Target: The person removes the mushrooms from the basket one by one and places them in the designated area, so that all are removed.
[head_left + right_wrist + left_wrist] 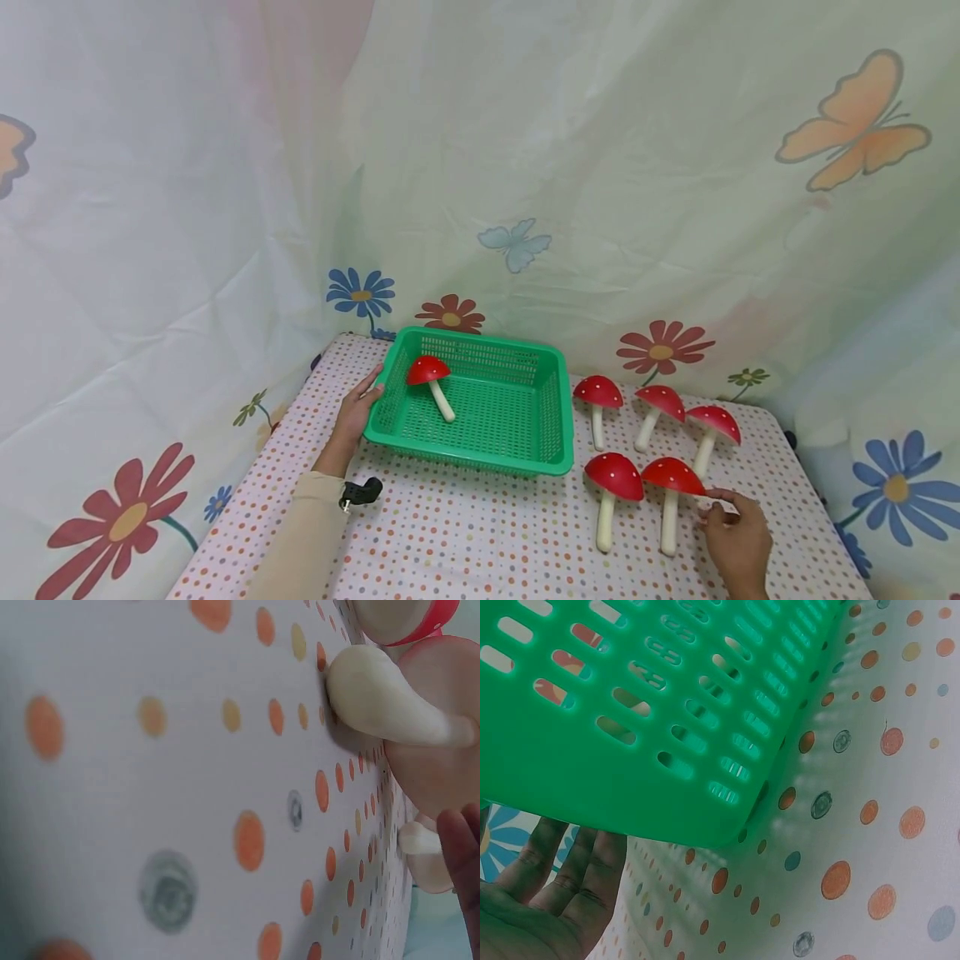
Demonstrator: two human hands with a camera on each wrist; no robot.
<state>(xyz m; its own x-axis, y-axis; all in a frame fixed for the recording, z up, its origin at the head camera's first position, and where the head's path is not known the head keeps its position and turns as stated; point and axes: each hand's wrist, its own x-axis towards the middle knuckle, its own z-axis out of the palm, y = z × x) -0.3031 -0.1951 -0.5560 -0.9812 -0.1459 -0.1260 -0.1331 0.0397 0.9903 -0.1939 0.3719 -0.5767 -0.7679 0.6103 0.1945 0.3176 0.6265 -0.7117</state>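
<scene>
A green plastic basket [480, 461] stands on the table, and inside it lies one toy mushroom [429, 370] with a red, white-dotted cap and pale stem. My left hand [354, 417] rests against the basket's left side with its fingers extended; in the left wrist view the fingers [592, 874] pass behind the rim, which hides their tips. At the right, my right hand [738, 537] has its fingertips at the cap edge of the nearest red mushroom [672, 477]. In the right wrist view, fingers [461, 847] overlap that cap's pale underside [431, 776].
Beside that mushroom lies another mushroom [615, 477]. Behind them is a row of three more, including a left one [597, 392], a middle one [660, 402] and a right one [715, 422]. The dotted tablecloth [465, 533] meets a flower-printed curtain [450, 167] behind.
</scene>
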